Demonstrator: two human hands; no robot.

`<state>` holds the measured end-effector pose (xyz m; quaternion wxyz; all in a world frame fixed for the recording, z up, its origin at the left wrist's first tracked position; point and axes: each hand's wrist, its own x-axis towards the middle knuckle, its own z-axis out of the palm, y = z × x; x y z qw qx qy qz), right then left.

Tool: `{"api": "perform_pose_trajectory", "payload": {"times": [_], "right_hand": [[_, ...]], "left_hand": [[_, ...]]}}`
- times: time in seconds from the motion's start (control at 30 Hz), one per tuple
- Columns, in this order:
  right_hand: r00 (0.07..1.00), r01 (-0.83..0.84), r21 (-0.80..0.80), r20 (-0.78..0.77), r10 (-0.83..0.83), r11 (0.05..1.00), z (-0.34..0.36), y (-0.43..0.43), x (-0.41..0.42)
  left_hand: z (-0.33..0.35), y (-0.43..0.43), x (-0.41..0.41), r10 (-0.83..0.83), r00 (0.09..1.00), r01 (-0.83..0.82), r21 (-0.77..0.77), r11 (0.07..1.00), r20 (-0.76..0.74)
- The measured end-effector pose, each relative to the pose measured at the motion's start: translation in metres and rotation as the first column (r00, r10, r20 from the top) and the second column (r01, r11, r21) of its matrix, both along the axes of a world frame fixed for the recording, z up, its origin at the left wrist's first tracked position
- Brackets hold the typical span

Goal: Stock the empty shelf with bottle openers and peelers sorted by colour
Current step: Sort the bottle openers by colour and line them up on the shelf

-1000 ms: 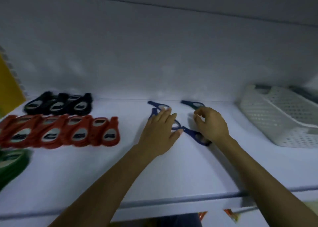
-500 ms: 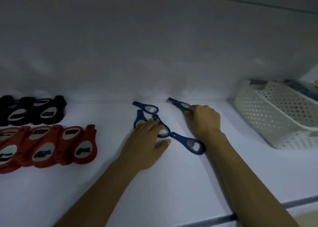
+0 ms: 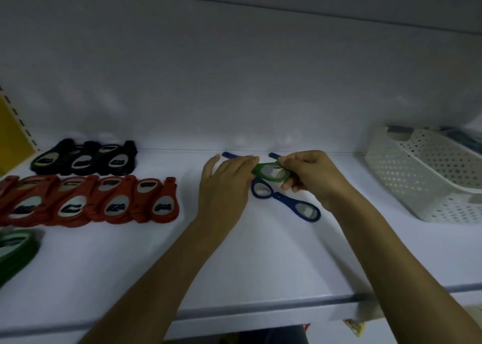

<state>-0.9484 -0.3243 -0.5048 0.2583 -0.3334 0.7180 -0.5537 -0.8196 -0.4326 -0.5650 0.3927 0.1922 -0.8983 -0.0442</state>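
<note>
green opener [image 3: 270, 172]: half a second ago it lay at the back of the shelf under the right hand; it is now lifted clear of the shelf and held between the two hands, ring end toward the right hand.
right hand [image 3: 310, 178]: has risen from the shelf; its fingers [image 3: 292, 161] curl over the ring end of the green opener with the thumb below, pinching it.
left hand [image 3: 224, 187]: has shifted toward the back since then; palm down, fingers stretched out and slightly spread, holding nothing. Its fingertips reach the handle end of the green opener, but whether they touch it cannot be told.
blue openers [image 3: 297, 205]: lying on the shelf below and between the hands; one loop sits just under the green opener and one stretches toward the right forearm. Two dark blue handle tips show at the back wall.
red openers [image 3: 88, 200]: overlapping row on the left of the shelf, well apart from the hands.
black openers [image 3: 86, 158]: shorter overlapping row behind the red openers.
green openers [image 3: 13, 249]: stack at the left edge, partly cut off.
basket [image 3: 422, 176]: white, perforated, on the right of the shelf; its contents are too dim to name.
shelf [image 3: 260, 260]: white, with a pale front edge.
</note>
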Motion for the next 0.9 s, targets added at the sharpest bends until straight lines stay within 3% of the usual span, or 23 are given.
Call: {"api": "perform_pose_trajectory", "payload": {"times": [0.1, 0.2, 0.27, 0.37, 0.5, 0.57, 0.7, 0.8, 0.9], "right_hand": [[0.993, -0.069, -0.057, 0.094, 0.074, 0.996, 0.01, 0.0, 0.016], [0.98, -0.175, -0.137, 0.068, 0.185, 0.975, 0.016, -0.017, 0.044], [0.96, -0.266, -0.198, 0.038, 0.279, 0.943, 0.018, -0.031, 0.068], [0.915, -0.399, -0.201, -0.034, 0.401, 0.894, 0.016, -0.055, 0.11], [0.877, -0.475, -0.137, 0.006, 0.481, 0.869, 0.001, -0.083, 0.172], [0.864, -0.494, -0.114, 0.052, 0.501, 0.862, -0.005, -0.094, 0.203], [0.846, -0.517, -0.07, 0.107, 0.522, 0.853, -0.011, -0.113, 0.248], [0.851, -0.524, 0.031, 0.049, 0.522, 0.851, -0.014, -0.128, 0.27], [0.853, -0.508, 0.133, -0.055, 0.518, 0.851, -0.02, -0.143, 0.283]], "left_hand": [[0.02, 0.0, 0.026, -0.055, 0.99, 0.055, -0.003, 0.998, -0.129], [0.031, -0.002, 0.067, -0.028, 0.986, 0.072, 0.267, 0.961, -0.165], [0.033, -0.004, 0.1, -0.01, 0.98, 0.085, 0.368, 0.926, -0.2], [0.034, -0.003, 0.151, 0.069, 0.968, 0.057, 0.479, 0.876, -0.242], [0.026, 0.009, 0.214, 0.257, 0.923, -0.046, 0.581, 0.812, -0.286], [0.019, 0.014, 0.244, 0.354, 0.902, -0.192, 0.502, 0.843, -0.249], [0.009, 0.014, 0.297, 0.515, 0.847, -0.49, 0.183, 0.852, -0.129], [0.002, 0.006, 0.32, 0.574, 0.812, -0.579, -0.017, 0.815, -0.107], [-0.004, -0.004, 0.328, 0.618, 0.784, -0.621, -0.1, 0.778, -0.057]]}}
